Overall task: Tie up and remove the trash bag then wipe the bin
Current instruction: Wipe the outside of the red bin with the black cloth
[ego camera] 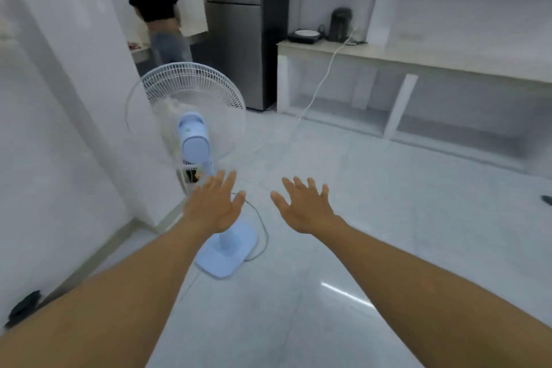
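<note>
- The fingers point(221, 185) of the left hand point(213, 207) are straight and spread, palm down, grasping nothing. The right hand point(304, 209) is likewise released and empty, beside it but apart.
- Both bare forearms reach forward above the floor point(373, 218). The left hand sits in front of the stem of a pale blue fan point(192, 134), which stands near the corner of the left wall.
- Farther out are a fridge point(236, 39), a counter point(418, 60) along the floor's far right edge with a kettle point(340, 24) on it, and a person point(155, 9) with their back turned.
- Neither the trash bag nor the bin is in view, so its place, facing and long axis cannot be told.
- Judged from this, tying has not begun. The next move calls for finding the bin, then gathering the bag's rim with both hands.
</note>
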{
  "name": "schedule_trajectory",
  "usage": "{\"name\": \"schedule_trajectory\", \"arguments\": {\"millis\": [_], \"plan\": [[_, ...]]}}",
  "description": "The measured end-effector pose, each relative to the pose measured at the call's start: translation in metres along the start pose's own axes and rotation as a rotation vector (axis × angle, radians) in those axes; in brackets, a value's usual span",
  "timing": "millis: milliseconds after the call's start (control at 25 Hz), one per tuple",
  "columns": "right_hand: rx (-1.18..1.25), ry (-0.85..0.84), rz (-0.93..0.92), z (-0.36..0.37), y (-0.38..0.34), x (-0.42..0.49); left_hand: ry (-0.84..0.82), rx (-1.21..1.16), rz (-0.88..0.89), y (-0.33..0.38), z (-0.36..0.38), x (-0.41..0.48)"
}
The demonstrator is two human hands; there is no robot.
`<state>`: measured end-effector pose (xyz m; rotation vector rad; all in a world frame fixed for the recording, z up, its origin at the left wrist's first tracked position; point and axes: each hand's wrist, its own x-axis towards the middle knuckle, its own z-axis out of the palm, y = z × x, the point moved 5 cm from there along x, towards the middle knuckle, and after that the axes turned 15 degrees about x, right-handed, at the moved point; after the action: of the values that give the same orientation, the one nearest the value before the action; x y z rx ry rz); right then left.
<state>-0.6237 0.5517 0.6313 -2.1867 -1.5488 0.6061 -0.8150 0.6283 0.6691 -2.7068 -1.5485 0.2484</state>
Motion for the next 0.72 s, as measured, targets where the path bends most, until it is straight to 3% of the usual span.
{"name": "schedule_trajectory", "arguments": {"millis": [360, 720], "plan": [[0.08, 0.251, 0.371, -0.139, 0.207, -0.114, 0.046, 0.057, 0.443, 0.286, -0.036, 0.032], [0.116, 0.539, 0.753, -0.221, 0.34, -0.238, 0.13, 0.032, 0.943, 0.524, -0.063, 0.028]]}}
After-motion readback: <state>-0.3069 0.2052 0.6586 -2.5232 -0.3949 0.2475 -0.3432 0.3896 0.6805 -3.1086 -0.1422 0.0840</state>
